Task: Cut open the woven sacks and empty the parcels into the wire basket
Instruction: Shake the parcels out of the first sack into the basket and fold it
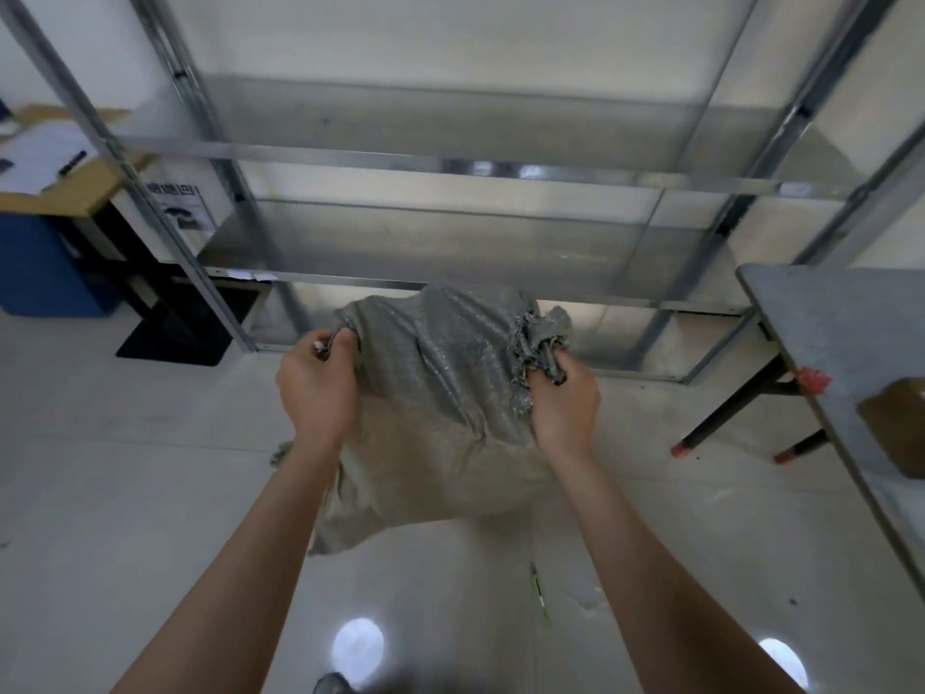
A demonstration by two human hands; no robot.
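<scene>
Hanging above the floor [125,493], near the shelving [450,162], the grey woven sack [440,393] looks crumpled and limp; left hand [315,388] and right hand [563,400] each grip a bunched, frayed top corner.

We have one woven sack [440,393] in view, a grey-green plastic-weave bag that hangs slack and crumpled in the air. Its upper part is darker and glints along the weave, and its lower part is paler and duller. We grip it by its two top corners, the left hand [315,388] bunching the smooth left corner and the right hand [563,398] clutching the right corner, where the fabric is frayed into loose threads. Its body sags between and below our hands in long creases, with the bottom edge trailing toward the lower left.
</scene>
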